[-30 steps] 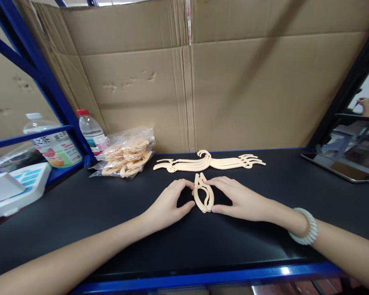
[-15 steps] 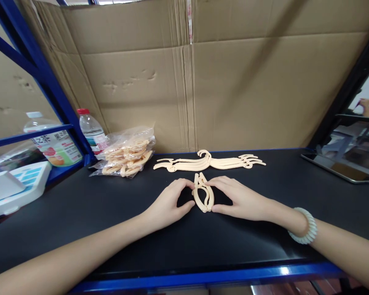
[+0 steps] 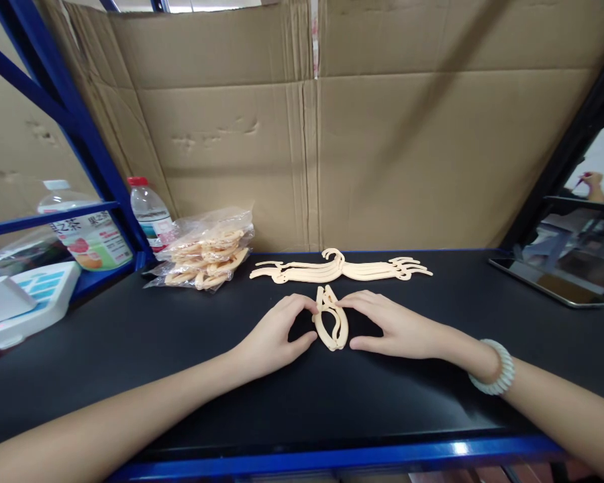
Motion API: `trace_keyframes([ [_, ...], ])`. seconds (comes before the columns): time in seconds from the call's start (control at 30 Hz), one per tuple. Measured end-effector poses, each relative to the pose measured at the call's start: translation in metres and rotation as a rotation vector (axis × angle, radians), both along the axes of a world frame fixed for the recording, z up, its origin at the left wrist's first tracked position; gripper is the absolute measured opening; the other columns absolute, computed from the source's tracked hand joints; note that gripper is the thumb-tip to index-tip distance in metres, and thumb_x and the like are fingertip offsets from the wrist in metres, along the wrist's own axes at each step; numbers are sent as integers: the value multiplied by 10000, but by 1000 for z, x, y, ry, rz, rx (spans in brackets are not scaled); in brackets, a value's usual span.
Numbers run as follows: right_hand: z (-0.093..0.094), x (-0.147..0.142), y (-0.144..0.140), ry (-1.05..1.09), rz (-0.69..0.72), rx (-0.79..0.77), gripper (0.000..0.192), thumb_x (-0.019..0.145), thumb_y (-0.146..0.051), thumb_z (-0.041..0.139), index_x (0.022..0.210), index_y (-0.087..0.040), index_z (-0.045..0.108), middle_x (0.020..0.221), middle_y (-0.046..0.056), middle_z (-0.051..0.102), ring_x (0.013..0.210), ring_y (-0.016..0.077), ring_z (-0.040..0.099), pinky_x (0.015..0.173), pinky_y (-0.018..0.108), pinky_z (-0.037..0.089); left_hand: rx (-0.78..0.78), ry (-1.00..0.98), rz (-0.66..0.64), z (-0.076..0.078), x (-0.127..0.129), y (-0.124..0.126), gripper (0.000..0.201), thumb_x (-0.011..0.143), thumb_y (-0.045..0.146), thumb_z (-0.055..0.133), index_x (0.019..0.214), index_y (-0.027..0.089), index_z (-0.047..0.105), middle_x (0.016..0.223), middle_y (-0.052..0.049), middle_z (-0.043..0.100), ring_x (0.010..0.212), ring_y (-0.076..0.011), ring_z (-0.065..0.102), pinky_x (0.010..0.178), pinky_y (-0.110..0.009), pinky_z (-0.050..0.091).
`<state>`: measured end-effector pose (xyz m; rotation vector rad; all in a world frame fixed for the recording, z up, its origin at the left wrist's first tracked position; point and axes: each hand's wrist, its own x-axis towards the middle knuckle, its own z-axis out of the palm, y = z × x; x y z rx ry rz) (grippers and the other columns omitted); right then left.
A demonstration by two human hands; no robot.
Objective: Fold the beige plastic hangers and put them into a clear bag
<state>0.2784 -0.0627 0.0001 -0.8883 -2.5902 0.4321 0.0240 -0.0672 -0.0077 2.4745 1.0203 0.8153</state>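
Cream-coloured, a folded hanger (image 3: 322, 329) lies on the black tabletop (image 3: 332, 399) between the left hand (image 3: 278, 329) and right hand (image 3: 395, 327), thumbs and forefingers spread at its edges, in front of several opened-out hangers (image 3: 365, 271).

The 2 bare forearms (image 3: 145, 402) angle inward from the lower left and lower right. The left hand (image 3: 272, 332) and right hand (image 3: 397, 327) face each other, well short of touching, each thumb (image 3: 302, 345) below its index finger (image 3: 302, 302) and apart from it (a loose C shape). Both wrists (image 3: 231, 367) look nearly straight.
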Motion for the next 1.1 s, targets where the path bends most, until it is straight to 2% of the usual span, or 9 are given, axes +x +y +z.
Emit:
trace_keyframes([
  [0.2,4,7,8,25,53,-15,467,884,-407,574,1298,-207,497,1230,98,565,1140,228,513,994,410,404,0,-2,-6,0,-1,-1,270,789,150,579,1046,221,539,1083,-50,606,1035,-217,557,938,-393,449],
  [0.43,5,13,15,34,45,29,316,903,-366,546,1166,-197,593,1104,82,625,1003,207,587,902,377,465,6,-2,-3,2,1,0,255,789,164,581,1037,218,547,1074,-57,618,1028,-226,564,936,-416,452],
  [0.8,3,13,17,46,9,84,238,924,-310,508,1084,-196,643,1026,68,661,935,191,613,856,346,483,31,-3,-12,1,-1,0,252,784,155,583,1026,219,556,1060,-45,623,1030,-220,570,935,-392,453],
  [1.1,1,13,19,44,31,88,218,920,-267,507,1081,-204,641,1043,71,640,967,192,593,891,362,475,19,17,-21,2,-2,2,269,802,183,593,1065,218,551,1086,-51,617,1038,-220,562,940,-386,447],
])
